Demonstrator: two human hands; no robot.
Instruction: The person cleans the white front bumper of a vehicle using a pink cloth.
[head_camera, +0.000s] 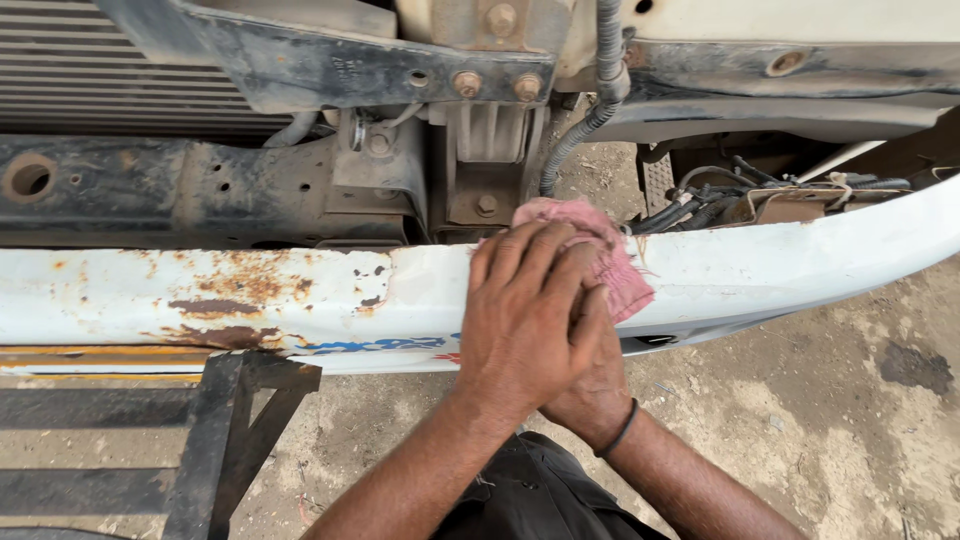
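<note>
You are looking down at two hands, the left hand (525, 320) lying over the right hand (598, 385), both pressing one pink rag (600, 250) onto one white bumper (800, 265). One black band (622, 428) is circling the right wrist. Above the bumper, one radiator (90, 70) is showing, along with three bolts (467, 83) and one ribbed hose (585, 125). Below the bumper, one black stand (235, 430) is sitting.

Bare ground (800, 420) right open; metal stand (225, 440) blocks left.
</note>
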